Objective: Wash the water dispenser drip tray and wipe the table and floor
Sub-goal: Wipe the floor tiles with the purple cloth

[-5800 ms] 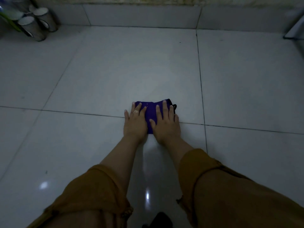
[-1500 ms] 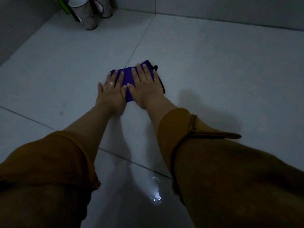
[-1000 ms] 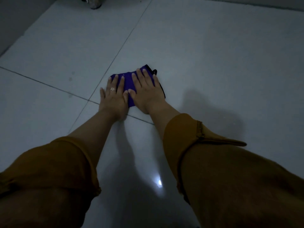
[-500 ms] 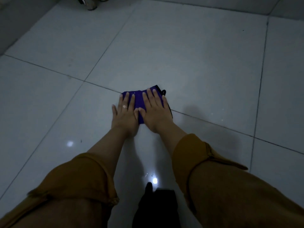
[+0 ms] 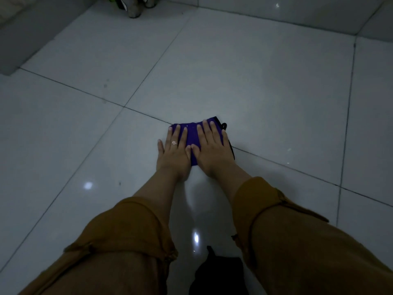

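Observation:
A folded purple cloth [image 5: 192,135] with a dark edge lies on the white tiled floor [image 5: 255,81], over a grout line. My left hand [image 5: 173,152], with a ring on one finger, lies flat on the cloth's left part, fingers spread. Pressed flat on the cloth's right part is my right hand [image 5: 212,147], thumb touching the left thumb. Both arms reach forward in rolled-up mustard sleeves. Most of the cloth is hidden under my hands.
Grey cups or cans [image 5: 138,6] and something green stand at the far top edge beside the wall base [image 5: 276,9]. A grey ledge [image 5: 32,33] runs along the far left. A dark object [image 5: 219,275] sits at the bottom between my arms.
Both hands have slid the cloth back across the floor towards me and to the right, away from the cups in the corner. The hands stay flat on it.

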